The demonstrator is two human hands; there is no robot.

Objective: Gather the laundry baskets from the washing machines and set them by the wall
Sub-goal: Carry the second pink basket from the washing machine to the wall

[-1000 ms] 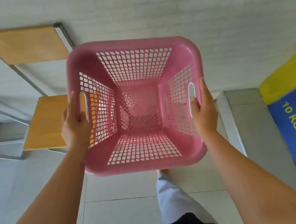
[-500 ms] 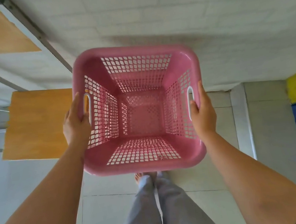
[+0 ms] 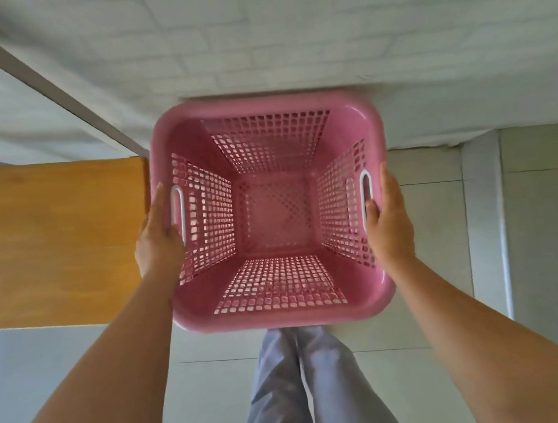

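A pink lattice basket [image 3: 276,211] w/ white handle slots, empty, is held over the floor near the wall [image 3: 287,38]. It is clasped btw left hand [image 3: 158,239] at 9 o'clock and right hand [image 3: 390,215] at 3.

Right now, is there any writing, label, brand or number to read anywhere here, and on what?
None can be read.
The pink laundry basket held by the left hand and right hand shows no label.
The white brick wall and wooden seat are also bare.
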